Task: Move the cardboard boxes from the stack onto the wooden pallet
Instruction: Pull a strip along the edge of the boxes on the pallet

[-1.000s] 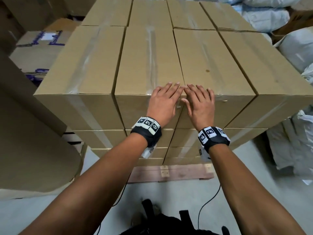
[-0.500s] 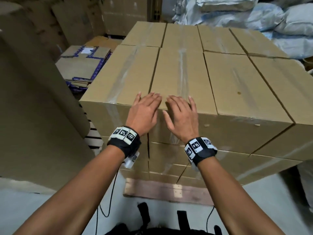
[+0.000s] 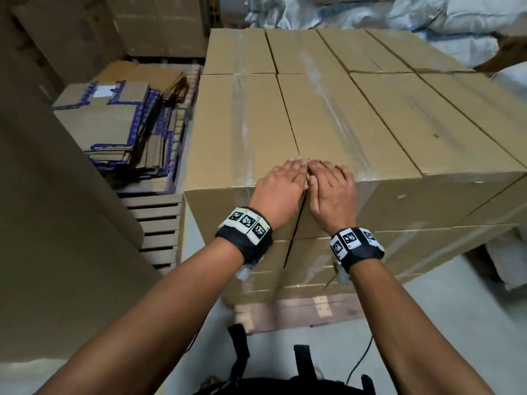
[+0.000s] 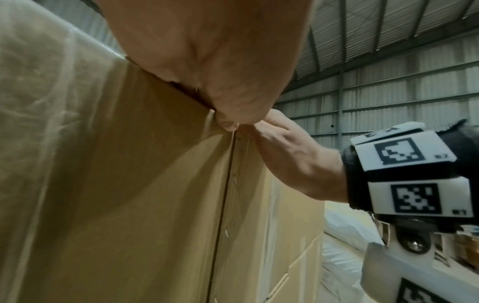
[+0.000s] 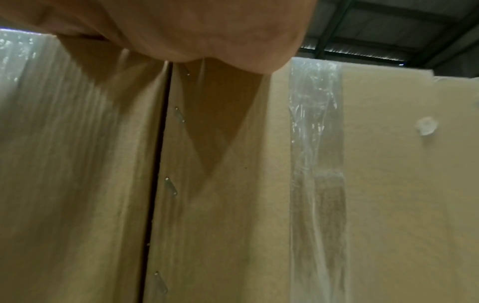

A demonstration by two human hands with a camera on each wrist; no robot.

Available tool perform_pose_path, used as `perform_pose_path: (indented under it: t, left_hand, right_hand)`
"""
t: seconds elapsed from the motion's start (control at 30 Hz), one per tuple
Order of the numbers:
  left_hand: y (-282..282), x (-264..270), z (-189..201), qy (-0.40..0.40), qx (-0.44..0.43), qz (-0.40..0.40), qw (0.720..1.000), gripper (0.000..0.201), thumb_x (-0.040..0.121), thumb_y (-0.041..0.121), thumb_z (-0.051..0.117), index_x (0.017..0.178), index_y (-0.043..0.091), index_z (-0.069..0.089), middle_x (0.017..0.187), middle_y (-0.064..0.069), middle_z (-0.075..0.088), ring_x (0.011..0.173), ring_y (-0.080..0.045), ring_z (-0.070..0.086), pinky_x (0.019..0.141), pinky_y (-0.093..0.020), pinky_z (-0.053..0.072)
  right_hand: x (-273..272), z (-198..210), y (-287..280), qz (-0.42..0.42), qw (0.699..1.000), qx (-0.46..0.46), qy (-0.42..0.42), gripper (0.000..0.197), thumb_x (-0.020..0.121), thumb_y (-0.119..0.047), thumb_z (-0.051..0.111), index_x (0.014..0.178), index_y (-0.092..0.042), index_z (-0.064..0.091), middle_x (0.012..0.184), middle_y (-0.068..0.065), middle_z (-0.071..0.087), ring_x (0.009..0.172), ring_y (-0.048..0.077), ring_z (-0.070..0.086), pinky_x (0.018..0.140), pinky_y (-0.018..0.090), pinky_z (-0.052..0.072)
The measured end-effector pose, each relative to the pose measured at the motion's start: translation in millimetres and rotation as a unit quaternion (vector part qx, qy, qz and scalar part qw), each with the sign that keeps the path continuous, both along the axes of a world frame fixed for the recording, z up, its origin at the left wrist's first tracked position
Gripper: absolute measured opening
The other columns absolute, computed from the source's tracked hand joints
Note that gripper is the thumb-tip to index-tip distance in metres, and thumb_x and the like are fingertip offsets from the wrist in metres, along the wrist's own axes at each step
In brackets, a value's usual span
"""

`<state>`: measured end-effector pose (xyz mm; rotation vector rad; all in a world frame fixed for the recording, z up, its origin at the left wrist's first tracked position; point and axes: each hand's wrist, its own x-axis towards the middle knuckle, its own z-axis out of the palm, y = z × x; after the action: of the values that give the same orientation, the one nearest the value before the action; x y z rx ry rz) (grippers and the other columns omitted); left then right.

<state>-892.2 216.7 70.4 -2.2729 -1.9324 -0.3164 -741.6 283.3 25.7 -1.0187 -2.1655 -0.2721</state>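
Several taped cardboard boxes stand in layers on a wooden pallet (image 3: 299, 312). My left hand (image 3: 281, 183) lies flat on the near edge of the leftmost top box (image 3: 236, 132). My right hand (image 3: 328, 183) lies flat beside it on the second top box (image 3: 336, 124). The two hands touch over the seam between these boxes, with straight fingers that hold nothing. The left wrist view shows my left palm (image 4: 207, 61) on the box corner (image 4: 116, 184) and the right hand (image 4: 293, 160) alongside. The right wrist view shows my right palm (image 5: 181, 30) above the stapled box face (image 5: 233, 184).
Flattened cartons with blue print (image 3: 114, 124) lie on slatted pallets (image 3: 156, 223) to the left. A large cardboard sheet (image 3: 57, 223) leans at the near left. White sacks (image 3: 427, 24) pile up behind and to the right. A black cable (image 3: 359, 363) runs over the concrete floor.
Both hands have slid left along the stack's near top edge, from the seam of the second and third boxes to that of the first and second. They now touch.
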Motion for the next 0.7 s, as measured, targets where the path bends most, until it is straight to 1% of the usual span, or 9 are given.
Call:
perform_pose_path:
  t: [0.1,0.23,0.4,0.47,0.5,0.53,0.6,0.63,0.7]
  left_hand:
    - [0,1,-1,0.015,-0.024,-0.008,1.000,0.058,0.110,0.017,0.037,0.163,0.003,0.021,0.171,-0.018,0.020,0.159,-0.031,0.021,0.129,-0.043,0.020]
    - [2,-2,0,0.006,-0.021,-0.017,1.000,0.055,0.112,0.021,0.032,0.163,0.003,0.024,0.170,-0.017,0.024,0.157,-0.030,0.025,0.128,-0.043,0.023]
    - [1,-6,1,0.008,-0.009,-0.030,0.999,0.054,0.111,0.021,0.037,0.162,0.006,0.028,0.169,-0.014,0.029,0.156,-0.029,0.030,0.127,-0.041,0.026]
    - [0,-10,7,-0.020,-0.014,-0.047,0.999,0.056,0.108,0.021,0.042,0.161,0.007,0.030,0.168,-0.014,0.031,0.155,-0.028,0.031,0.127,-0.041,0.027]
    - [-2,-15,12,-0.052,-0.025,-0.056,0.997,0.054,0.107,0.022,0.043,0.160,0.009,0.035,0.166,-0.012,0.037,0.152,-0.028,0.036,0.124,-0.042,0.032]
    - [-4,-22,18,-0.093,-0.031,-0.060,0.993,0.050,0.106,0.025,0.044,0.155,0.015,0.043,0.159,-0.009,0.047,0.145,-0.028,0.046,0.117,-0.045,0.041]
    - [-10,-42,29,-0.165,-0.012,-0.043,0.985,0.037,0.103,0.034,0.043,0.137,0.030,0.060,0.131,-0.003,0.069,0.117,-0.029,0.065,0.094,-0.046,0.056]
    - [-13,-56,34,-0.186,0.007,-0.031,0.982,0.034,0.101,0.038,0.043,0.127,0.036,0.065,0.118,0.000,0.074,0.106,-0.029,0.068,0.086,-0.045,0.059]
    - [-18,-87,39,-0.230,0.037,0.007,0.972,0.032,0.097,0.042,0.044,0.116,0.037,0.069,0.104,0.003,0.076,0.098,-0.027,0.070,0.081,-0.043,0.059]
  right_hand:
    - [-7,2,-8,-0.028,0.999,-0.035,0.020,0.040,0.111,-0.023,0.037,0.140,-0.008,0.060,0.138,0.008,0.067,0.131,0.026,0.058,0.116,0.045,0.034]
    - [-10,6,-16,-0.056,0.996,-0.073,0.016,0.042,0.112,-0.023,0.035,0.144,-0.007,0.057,0.141,0.010,0.064,0.135,0.026,0.055,0.122,0.043,0.029]
    - [-9,15,-23,-0.048,0.994,-0.096,-0.009,0.041,0.112,-0.025,0.034,0.145,-0.010,0.054,0.145,0.009,0.061,0.138,0.027,0.051,0.123,0.043,0.027]
    - [-11,18,-26,-0.057,0.993,-0.101,-0.010,0.041,0.112,-0.027,0.033,0.142,-0.013,0.056,0.145,0.007,0.062,0.139,0.026,0.052,0.123,0.045,0.028]
    - [-15,20,-28,-0.066,0.992,-0.103,-0.006,0.040,0.112,-0.029,0.033,0.139,-0.014,0.059,0.144,0.005,0.063,0.138,0.026,0.053,0.122,0.046,0.030]
    - [-20,23,-30,-0.075,0.991,-0.107,0.001,0.039,0.112,-0.030,0.034,0.135,-0.016,0.062,0.141,0.004,0.065,0.136,0.026,0.055,0.120,0.047,0.033]
    - [-34,31,-34,-0.077,0.991,-0.110,0.022,0.035,0.110,-0.034,0.038,0.123,-0.019,0.066,0.130,0.004,0.071,0.125,0.028,0.062,0.112,0.048,0.040]
    - [-44,37,-36,-0.069,0.991,-0.111,0.030,0.033,0.108,-0.036,0.040,0.117,-0.020,0.068,0.121,0.004,0.074,0.116,0.028,0.065,0.107,0.047,0.044]
    - [-68,50,-40,-0.052,0.990,-0.128,0.017,0.032,0.107,-0.041,0.044,0.112,-0.022,0.069,0.109,0.003,0.075,0.103,0.027,0.068,0.099,0.044,0.047]
